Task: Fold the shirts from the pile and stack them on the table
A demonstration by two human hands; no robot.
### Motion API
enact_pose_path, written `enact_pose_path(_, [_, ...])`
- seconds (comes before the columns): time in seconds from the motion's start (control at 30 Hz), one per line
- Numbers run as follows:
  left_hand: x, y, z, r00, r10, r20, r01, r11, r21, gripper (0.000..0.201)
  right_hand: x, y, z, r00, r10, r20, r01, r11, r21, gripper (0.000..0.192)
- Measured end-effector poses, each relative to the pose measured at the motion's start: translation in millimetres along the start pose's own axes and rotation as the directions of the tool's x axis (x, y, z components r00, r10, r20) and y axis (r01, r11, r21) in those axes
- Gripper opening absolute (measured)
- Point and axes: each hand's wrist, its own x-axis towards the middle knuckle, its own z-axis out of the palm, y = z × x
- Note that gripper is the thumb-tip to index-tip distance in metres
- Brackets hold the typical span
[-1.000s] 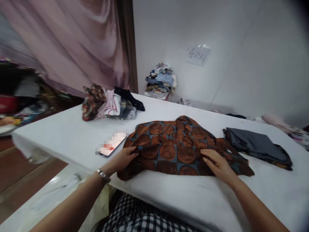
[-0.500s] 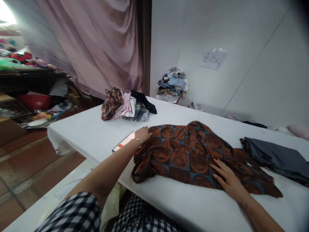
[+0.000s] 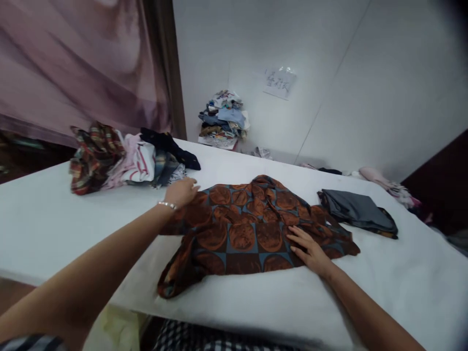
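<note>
A brown garment with rust circles on a blue check lies spread on the white table. My left hand rests on its far left corner, fingers curled over the cloth edge; a bracelet sits on the wrist. My right hand lies flat, fingers spread, on the garment's near right part. Whether the left hand pinches the cloth cannot be told. The garment's near left corner hangs toward the table's front edge.
A heap of crumpled clothes lies at the far left of the table. A folded dark grey garment sits to the right. A stack of clothes stands against the white wall under a paper note. A pink curtain hangs left.
The view swung right. My left hand stayed at the garment's far left corner, and the phone beside it is now out of sight. My right hand stays flat on the cloth.
</note>
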Motion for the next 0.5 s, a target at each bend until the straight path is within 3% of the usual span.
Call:
enact_pose_path(0.07, [-32.4,26.6,12.4,0.972,0.236,0.02,-0.234,0.969,-0.084,0.036,10.4,0.5,-5.3,0.993,0.005,-0.115,0.001,0.999,0.051,0.035])
enact_pose_path(0.13, [-66.2,49.2,25.1,0.887,0.459,0.049,-0.442,0.876,-0.194,0.036,28.3,4.2,-13.5,0.963,0.02,-0.267,-0.012,0.999,0.034,0.033])
enact_pose_path(0.2, [-91.5,61.6,36.2,0.818,0.567,0.103,-0.536,0.814,-0.225,0.033,50.2,10.6,-23.4,0.929,0.058,-0.365,-0.085,0.995,-0.058,0.033])
enact_pose_path(0.23, [-99.0,63.4,40.3,0.805,0.58,0.124,-0.551,0.809,-0.206,0.032,61.0,14.3,-28.2,0.922,0.096,-0.376,-0.149,0.982,-0.115,0.033])
enact_pose_path(0.37, [-100.1,52.4,42.0,0.861,0.491,0.134,-0.492,0.87,-0.023,0.03,91.9,27.7,-41.2,0.875,0.369,-0.313,-0.435,0.883,-0.177,0.027])
enact_pose_path(0.5, [-96.1,41.0,25.7,0.925,0.339,0.17,-0.341,0.94,-0.019,0.038,102.5,36.8,-46.8,0.82,0.471,-0.327,-0.505,0.863,-0.024,0.003])
